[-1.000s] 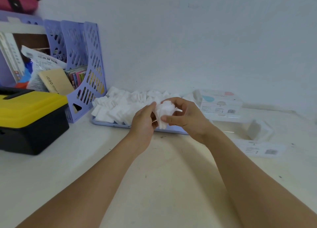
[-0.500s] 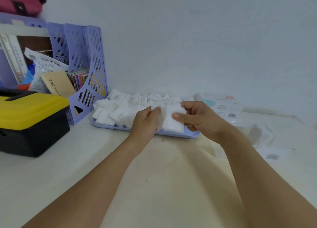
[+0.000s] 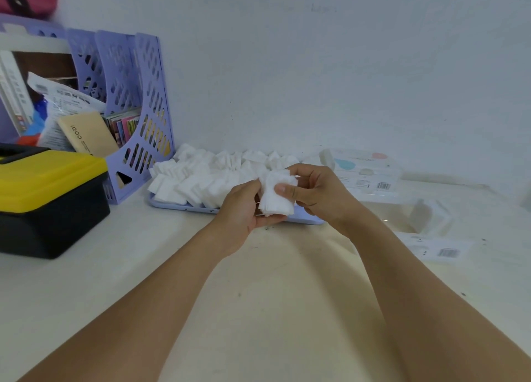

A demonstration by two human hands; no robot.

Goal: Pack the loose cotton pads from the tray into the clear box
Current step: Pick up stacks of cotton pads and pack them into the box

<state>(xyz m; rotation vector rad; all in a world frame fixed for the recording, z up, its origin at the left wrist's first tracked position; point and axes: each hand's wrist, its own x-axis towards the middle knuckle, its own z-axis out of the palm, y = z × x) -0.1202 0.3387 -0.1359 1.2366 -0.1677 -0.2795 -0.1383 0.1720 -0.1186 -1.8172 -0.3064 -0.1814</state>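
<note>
Small stack of cotton pads [image 3: 276,200] held upright between both hands, just in front of the near rim of the lilac tray [image 3: 184,206]. Right hand [image 3: 317,193] curled round the stack from the right, thumb pressed flat on its front face. Left hand [image 3: 244,209] cupped against the left side, fingers bent under the bottom edge. Edges of the stack uneven, top corners fanned.

Best done by tapping the edges square between the palms before the carry, with a light pinch only, since soft pads slip and splay under a hard squeeze. Then over to the clear box [image 3: 428,217], lying open on the worktop [image 3: 258,309] to the right of the right wrist, and set in flat.

Most loose pads [image 3: 201,177] heaped in the tray behind the hands, so task judged far from done. Box contents hard to make out. Further off: printed pack [image 3: 365,170] against the wall, lilac file rack [image 3: 138,108], yellow-lidded toolbox [image 3: 48,197] at left.
</note>
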